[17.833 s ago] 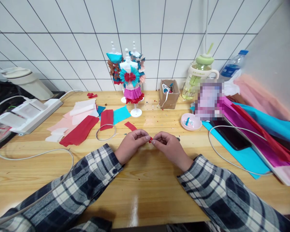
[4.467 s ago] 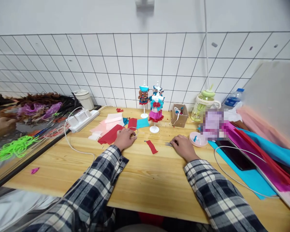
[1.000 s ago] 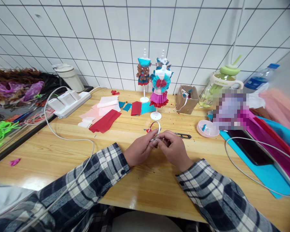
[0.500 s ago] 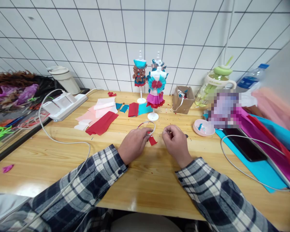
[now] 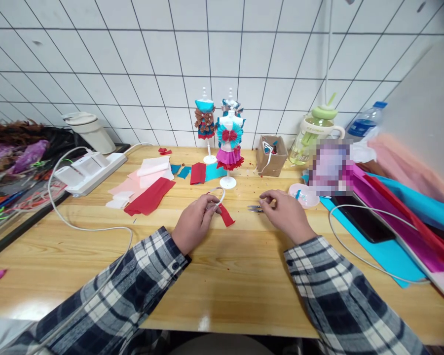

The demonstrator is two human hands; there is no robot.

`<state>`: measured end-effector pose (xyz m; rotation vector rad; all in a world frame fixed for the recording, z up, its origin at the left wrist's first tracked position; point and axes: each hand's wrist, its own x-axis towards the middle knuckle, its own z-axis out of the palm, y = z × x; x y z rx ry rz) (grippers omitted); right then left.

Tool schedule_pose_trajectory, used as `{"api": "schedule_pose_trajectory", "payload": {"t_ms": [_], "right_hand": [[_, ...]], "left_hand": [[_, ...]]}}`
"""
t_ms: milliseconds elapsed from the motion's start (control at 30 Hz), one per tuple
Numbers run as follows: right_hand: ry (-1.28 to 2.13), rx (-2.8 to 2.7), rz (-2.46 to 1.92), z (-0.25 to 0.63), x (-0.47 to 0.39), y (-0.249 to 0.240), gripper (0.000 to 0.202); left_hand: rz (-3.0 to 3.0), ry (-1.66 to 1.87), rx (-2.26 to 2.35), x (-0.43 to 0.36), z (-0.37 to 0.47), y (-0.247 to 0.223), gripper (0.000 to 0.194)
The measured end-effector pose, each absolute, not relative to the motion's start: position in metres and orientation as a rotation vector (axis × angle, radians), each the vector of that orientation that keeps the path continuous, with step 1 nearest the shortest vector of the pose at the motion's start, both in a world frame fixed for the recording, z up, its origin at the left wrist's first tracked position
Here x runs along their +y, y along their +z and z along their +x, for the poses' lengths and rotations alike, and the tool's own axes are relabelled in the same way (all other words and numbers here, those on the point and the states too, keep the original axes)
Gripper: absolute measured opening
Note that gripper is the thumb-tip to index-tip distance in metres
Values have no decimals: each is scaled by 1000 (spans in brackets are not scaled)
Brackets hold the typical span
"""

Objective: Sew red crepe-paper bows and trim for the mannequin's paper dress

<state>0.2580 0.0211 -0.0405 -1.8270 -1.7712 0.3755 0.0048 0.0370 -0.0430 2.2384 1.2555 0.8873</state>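
Note:
A thin white and red hoop (image 5: 222,196) is pinched in my left hand (image 5: 194,220), whose fingers are closed around its near side. A red crepe paper strip (image 5: 227,218) hangs beside those fingertips. On the table, the metal blades of small thread snips (image 5: 255,209) point left from below my right hand (image 5: 286,214). That hand is curled over the snips, thumb and forefinger slightly apart, and it hides their handle end. I see nothing held between its fingertips.
Dressed miniature mannequins (image 5: 229,148) stand behind my hands. Red paper (image 5: 151,196) and pink sheets lie left. A small cardboard box (image 5: 272,160), pink dish (image 5: 310,197), green-lidded jug (image 5: 314,133) and black phone (image 5: 362,219) are on the right. A white power strip (image 5: 96,175) trails a cable.
My right hand has moved right, away from the hoop, and its pinch has loosened, uncovering the snips' blades. My left hand still holds the hoop. The view has shifted slightly.

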Motion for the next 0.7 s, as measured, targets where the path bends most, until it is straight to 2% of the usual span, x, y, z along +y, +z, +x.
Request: {"api": "schedule_pose_trajectory", "payload": {"t_ms": [100, 233, 500, 700], "right_hand": [[93, -2037, -2061, 269, 23, -49, 23], [97, -2152, -2106, 271, 24, -55, 18], [249, -1943, -1813, 244, 21, -54, 15], [725, -1774, -1556, 211, 2, -47, 20]], "left_hand": [[2129, 924, 1224, 36, 5, -44, 13], [1988, 979, 1177, 33, 7, -46, 10], [1422, 1095, 864, 31, 15, -46, 18], [1400, 1080, 799, 27, 17, -47, 18]]}}
